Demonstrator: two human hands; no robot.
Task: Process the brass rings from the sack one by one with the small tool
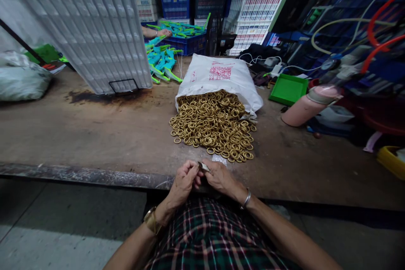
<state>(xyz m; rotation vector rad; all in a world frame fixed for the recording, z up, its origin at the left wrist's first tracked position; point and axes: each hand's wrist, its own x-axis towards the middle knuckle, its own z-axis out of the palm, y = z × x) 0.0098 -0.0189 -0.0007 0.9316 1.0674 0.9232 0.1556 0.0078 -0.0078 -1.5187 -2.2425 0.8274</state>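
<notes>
Close to the table's front edge, my left hand (185,179) and my right hand (221,177) meet in front of my body. A small flat piece, pale with a dark end (204,167), sticks out at the right hand's thumb and fingers; its kind is too small to tell. My left fingers are pinched right beside it, and what they hold is hidden. Just beyond both hands spreads a heap of brass-coloured rings (213,124), spilling from the mouth of a white sack (202,71) with red print that lies on its side.
A tall ribbed translucent panel (114,29) stands left on the wooden table (110,135). Behind are turquoise-and-green plastic parts (164,61), another person's hand (164,32) and stacked crates (175,4). To the right are a green tray (287,89), a pink bottle (308,105) and hoses.
</notes>
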